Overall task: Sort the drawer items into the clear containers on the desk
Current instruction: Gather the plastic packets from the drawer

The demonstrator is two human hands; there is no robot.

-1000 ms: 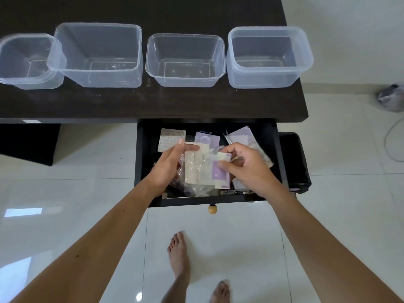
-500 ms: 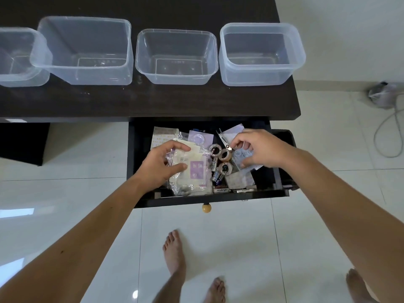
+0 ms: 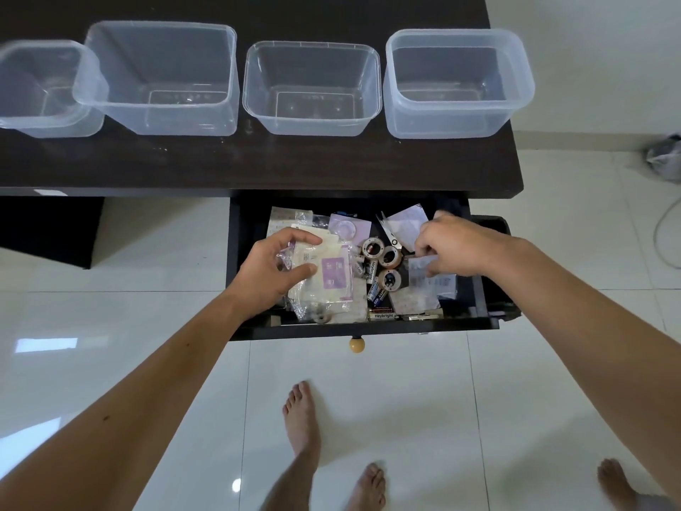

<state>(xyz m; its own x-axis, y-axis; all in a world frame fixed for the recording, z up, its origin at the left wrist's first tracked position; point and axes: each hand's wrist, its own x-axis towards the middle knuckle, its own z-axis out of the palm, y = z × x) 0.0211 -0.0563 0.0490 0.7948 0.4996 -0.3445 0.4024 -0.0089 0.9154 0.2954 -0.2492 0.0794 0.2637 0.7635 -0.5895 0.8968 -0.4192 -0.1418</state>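
"Heybright" is showing on a black label [image 3: 381, 316] at the drawer's [image 3: 368, 330] front edge. The left hand [image 3: 271, 271] is gripping a plastic-wrapped packet [image 3: 324, 285]; the right hand [image 3: 447, 248] is pinching a clear sachet [image 3: 423, 265].

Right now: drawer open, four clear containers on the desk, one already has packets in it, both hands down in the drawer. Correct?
Not quite. The head view shows all four clear containers empty; no packets are in any of them. The rest holds: the drawer is open, and the left hand and right hand are both down in it.
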